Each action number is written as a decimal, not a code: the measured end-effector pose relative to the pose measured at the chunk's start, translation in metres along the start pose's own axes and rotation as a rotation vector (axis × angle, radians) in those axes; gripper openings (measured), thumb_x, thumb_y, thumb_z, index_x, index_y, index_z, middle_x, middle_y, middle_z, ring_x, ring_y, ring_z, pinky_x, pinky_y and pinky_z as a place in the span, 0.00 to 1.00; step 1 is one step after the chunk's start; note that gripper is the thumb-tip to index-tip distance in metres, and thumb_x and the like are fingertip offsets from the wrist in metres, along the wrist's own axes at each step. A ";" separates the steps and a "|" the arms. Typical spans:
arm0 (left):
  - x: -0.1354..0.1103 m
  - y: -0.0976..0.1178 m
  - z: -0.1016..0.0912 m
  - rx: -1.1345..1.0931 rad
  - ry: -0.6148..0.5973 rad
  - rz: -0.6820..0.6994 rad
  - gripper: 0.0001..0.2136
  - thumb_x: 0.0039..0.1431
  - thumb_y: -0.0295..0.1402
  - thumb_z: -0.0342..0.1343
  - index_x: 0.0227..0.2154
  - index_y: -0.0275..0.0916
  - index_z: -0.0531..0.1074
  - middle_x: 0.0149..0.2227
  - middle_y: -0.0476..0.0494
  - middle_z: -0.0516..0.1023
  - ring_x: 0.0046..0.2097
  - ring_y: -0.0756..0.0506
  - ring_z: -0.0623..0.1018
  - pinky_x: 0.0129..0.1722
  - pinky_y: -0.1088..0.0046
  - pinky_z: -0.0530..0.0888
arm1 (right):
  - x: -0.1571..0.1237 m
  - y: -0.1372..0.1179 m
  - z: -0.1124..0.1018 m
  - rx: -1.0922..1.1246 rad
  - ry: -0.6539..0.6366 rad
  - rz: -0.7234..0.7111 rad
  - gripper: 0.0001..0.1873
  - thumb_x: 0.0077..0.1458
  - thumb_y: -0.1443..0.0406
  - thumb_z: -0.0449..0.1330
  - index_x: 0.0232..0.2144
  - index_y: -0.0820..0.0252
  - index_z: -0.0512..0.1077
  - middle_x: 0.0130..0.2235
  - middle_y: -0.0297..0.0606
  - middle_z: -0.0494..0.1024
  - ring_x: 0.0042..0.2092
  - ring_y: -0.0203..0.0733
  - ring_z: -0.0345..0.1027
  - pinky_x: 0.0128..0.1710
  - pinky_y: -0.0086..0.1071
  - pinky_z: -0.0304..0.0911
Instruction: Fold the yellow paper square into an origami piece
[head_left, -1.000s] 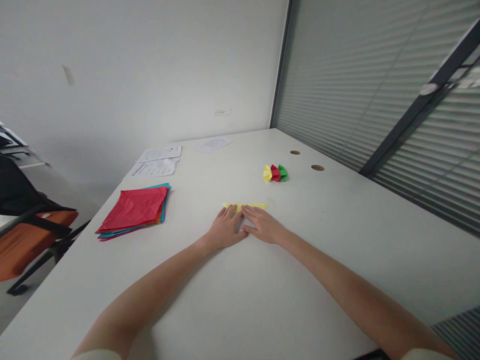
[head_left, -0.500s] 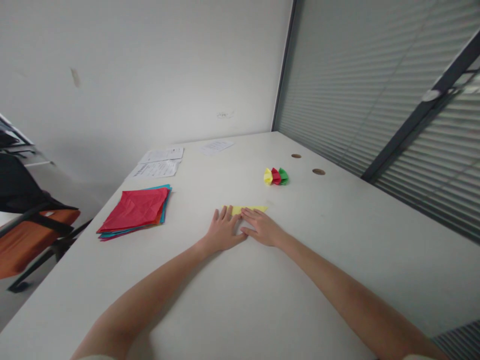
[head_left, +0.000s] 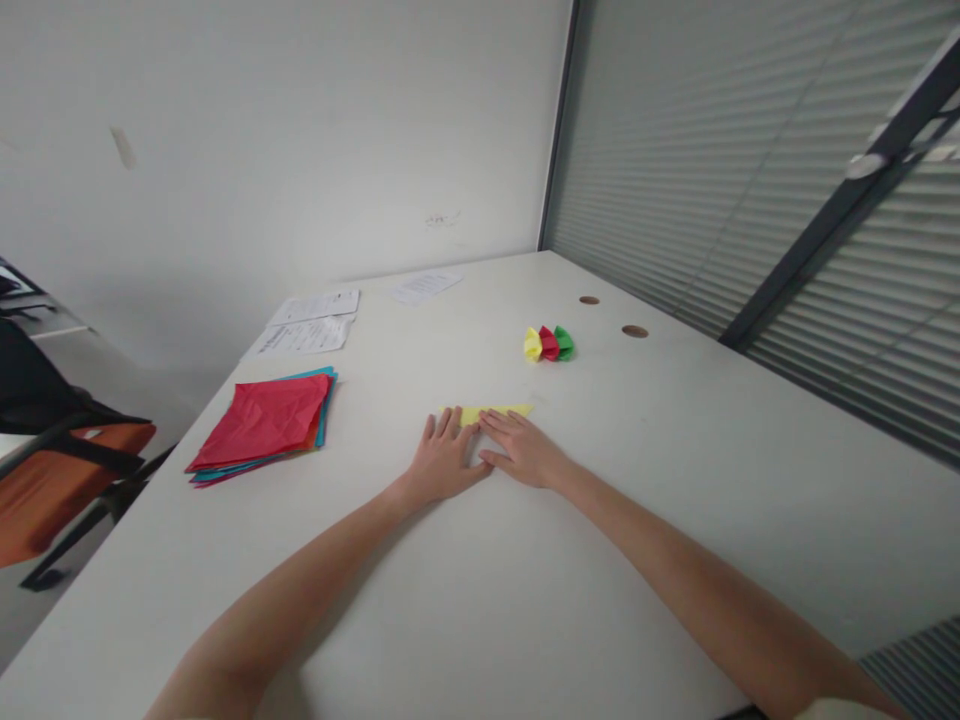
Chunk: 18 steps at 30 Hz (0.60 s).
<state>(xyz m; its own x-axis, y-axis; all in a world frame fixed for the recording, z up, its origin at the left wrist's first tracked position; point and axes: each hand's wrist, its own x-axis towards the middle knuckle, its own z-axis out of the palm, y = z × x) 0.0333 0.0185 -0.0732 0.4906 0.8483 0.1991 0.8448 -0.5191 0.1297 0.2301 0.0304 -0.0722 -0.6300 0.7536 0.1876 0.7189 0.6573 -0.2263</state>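
A folded yellow paper (head_left: 495, 411) lies flat on the white table (head_left: 675, 480). My left hand (head_left: 442, 461) rests on its left part with the fingers stretched out flat. My right hand (head_left: 521, 450) lies beside it, fingers flat, pressing on the paper's middle. Most of the paper is hidden under both hands; only its far edge shows.
A stack of coloured sheets (head_left: 262, 422), red on top, lies to the left. Three small folded pieces (head_left: 549, 343), yellow, red and green, sit behind the hands. Printed papers (head_left: 311, 325) lie at the far left edge. Two cable holes (head_left: 634, 331) are at the right. An orange chair (head_left: 45, 480) stands beside the table.
My left hand has slid a little to the left along the yellow paper. The right hand stays pressed in place. The camera view shifted slightly.
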 end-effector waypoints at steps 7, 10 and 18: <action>-0.002 0.002 -0.003 0.012 -0.011 -0.027 0.28 0.59 0.51 0.49 0.58 0.40 0.62 0.65 0.30 0.57 0.67 0.33 0.56 0.62 0.46 0.54 | -0.002 -0.002 0.000 -0.010 0.014 0.033 0.36 0.65 0.47 0.39 0.62 0.67 0.60 0.64 0.51 0.59 0.67 0.48 0.49 0.65 0.49 0.45; -0.002 0.003 -0.005 0.018 -0.027 -0.030 0.28 0.59 0.51 0.48 0.58 0.40 0.62 0.65 0.30 0.56 0.67 0.33 0.56 0.62 0.46 0.54 | -0.004 -0.001 0.000 -0.011 0.012 0.014 0.35 0.65 0.48 0.40 0.62 0.66 0.60 0.64 0.51 0.60 0.66 0.48 0.50 0.65 0.48 0.45; -0.002 0.002 -0.004 0.047 -0.006 -0.018 0.28 0.59 0.51 0.49 0.57 0.40 0.63 0.64 0.29 0.58 0.66 0.32 0.58 0.61 0.44 0.55 | -0.001 -0.003 0.000 -0.015 0.000 0.021 0.35 0.64 0.48 0.40 0.63 0.64 0.60 0.64 0.50 0.59 0.67 0.49 0.49 0.65 0.50 0.45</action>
<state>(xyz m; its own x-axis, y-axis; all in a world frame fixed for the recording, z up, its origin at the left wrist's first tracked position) 0.0332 0.0153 -0.0689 0.4767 0.8579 0.1916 0.8623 -0.4987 0.0876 0.2286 0.0277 -0.0720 -0.6148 0.7672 0.1828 0.7362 0.6414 -0.2160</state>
